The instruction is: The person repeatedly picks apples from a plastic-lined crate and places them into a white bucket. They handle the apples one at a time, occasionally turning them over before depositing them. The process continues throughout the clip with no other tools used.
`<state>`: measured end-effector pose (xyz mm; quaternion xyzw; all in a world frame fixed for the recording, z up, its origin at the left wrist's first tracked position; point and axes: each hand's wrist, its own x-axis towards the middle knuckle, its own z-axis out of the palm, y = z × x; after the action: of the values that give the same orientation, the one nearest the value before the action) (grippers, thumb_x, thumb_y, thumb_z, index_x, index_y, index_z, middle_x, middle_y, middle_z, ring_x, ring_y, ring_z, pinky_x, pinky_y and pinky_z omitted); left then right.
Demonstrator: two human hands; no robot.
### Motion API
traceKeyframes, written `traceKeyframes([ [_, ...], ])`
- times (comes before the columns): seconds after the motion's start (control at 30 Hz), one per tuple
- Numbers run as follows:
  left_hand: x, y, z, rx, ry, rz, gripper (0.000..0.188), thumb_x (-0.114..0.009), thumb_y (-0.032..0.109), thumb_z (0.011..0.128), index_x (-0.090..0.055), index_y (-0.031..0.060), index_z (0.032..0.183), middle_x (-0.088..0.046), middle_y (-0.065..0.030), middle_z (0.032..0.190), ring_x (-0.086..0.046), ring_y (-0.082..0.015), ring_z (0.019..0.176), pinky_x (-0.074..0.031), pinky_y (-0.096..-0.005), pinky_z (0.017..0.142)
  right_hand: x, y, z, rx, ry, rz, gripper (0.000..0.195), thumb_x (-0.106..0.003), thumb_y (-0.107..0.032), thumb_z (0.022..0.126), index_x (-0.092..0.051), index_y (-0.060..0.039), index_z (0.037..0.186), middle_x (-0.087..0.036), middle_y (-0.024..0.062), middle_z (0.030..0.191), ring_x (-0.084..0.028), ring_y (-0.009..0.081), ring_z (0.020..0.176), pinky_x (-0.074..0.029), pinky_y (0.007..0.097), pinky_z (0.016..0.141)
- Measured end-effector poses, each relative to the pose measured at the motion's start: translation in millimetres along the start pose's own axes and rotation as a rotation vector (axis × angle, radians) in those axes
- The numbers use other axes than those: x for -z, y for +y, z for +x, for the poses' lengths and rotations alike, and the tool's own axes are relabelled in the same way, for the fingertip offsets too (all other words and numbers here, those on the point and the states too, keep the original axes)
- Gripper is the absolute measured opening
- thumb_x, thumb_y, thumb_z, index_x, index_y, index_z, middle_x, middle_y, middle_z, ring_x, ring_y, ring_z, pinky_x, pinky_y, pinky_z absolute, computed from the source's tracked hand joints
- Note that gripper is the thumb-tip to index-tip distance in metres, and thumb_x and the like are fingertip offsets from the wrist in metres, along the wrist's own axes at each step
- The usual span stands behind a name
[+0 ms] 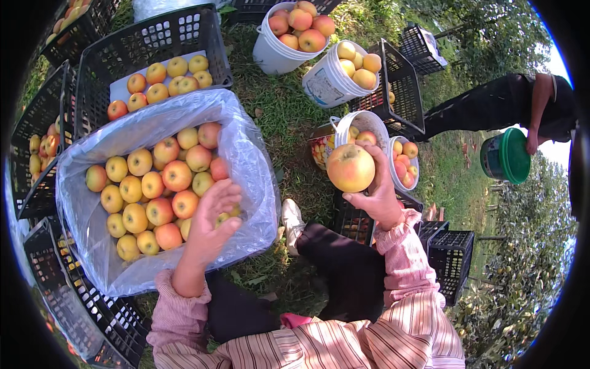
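My right hand holds a large yellow-red apple up in front of the white buckets. My left hand is over the right part of a crate lined with a clear plastic bag, its fingers apart and nothing seen in its grasp. Many yellow and red apples lie in that lined crate, several of them partly covered by my left hand. Beyond the held apple, a tilted white bucket contains more apples, and a smaller white bucket of apples stands to its right.
A black plastic crate with apples on a pale sheet adjoins the lined crate. Two white buckets of apples stand on the grass. Black crates are at the right and along the left. A person at the right carries a green bucket.
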<state>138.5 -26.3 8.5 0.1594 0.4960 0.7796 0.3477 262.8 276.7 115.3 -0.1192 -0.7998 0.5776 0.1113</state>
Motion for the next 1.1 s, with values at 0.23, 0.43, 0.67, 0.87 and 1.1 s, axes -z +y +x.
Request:
traceKeyframes([
  [0.23,-42,2,18,-0.12,-0.032,-0.192,0.097,-0.086,0.016,0.07,-0.027,0.0035,0.146,-0.042,-0.0133,0.141,-0.046,-0.0247,0.129,-0.043,-0.0397,0.103,-117,0,6,0.313,-0.14,-0.349,0.087,-0.082,-0.001,0.065,-0.036,-0.0036,0.139,-0.039,0.0232,0.145,-0.039,0.0379,0.136,-0.034,0.0437,0.111],
  [0.43,-9,-3,0,-0.253,0.188,0.286,0.088,-0.086,0.014,0.066,-0.038,0.003,0.139,-0.044,-0.0173,0.137,-0.046,-0.0297,0.128,-0.041,-0.0386,0.104,-151,1,19,0.245,-0.283,-0.535,0.085,-0.077,0.002,0.068,-0.034,0.0011,0.142,-0.044,0.0231,0.143,-0.043,0.0364,0.134,-0.035,0.0411,0.111],
  [0.67,10,6,-5,-0.342,0.258,0.431,0.087,-0.086,0.012,0.066,-0.038,0.0043,0.138,-0.043,-0.0172,0.138,-0.044,-0.0316,0.13,-0.04,-0.0392,0.106,-175,-6,30,0.236,-0.302,-0.543,0.082,-0.076,0.003,0.068,-0.037,0.001,0.141,-0.045,0.0218,0.142,-0.043,0.0365,0.134,-0.037,0.041,0.11],
  [0.87,18,8,-8,-0.347,0.289,0.419,0.087,-0.085,0.01,0.065,-0.038,0.0045,0.138,-0.043,-0.0154,0.14,-0.043,-0.0289,0.131,-0.036,-0.0386,0.109,-187,-5,34,0.252,-0.309,-0.558,0.082,-0.077,0.003,0.069,-0.037,0.0007,0.141,-0.044,0.0218,0.143,-0.042,0.037,0.134,-0.037,0.0413,0.11],
  [1.1,28,9,-12,-0.375,0.312,0.457,0.087,-0.085,0.008,0.066,-0.038,0.0052,0.139,-0.04,-0.0169,0.143,-0.039,-0.0307,0.135,-0.034,-0.0398,0.111,-199,-4,37,0.278,-0.315,-0.544,0.084,-0.078,0.003,0.067,-0.037,-0.0006,0.141,-0.044,0.0228,0.142,-0.042,0.0377,0.134,-0.038,0.0415,0.11],
])
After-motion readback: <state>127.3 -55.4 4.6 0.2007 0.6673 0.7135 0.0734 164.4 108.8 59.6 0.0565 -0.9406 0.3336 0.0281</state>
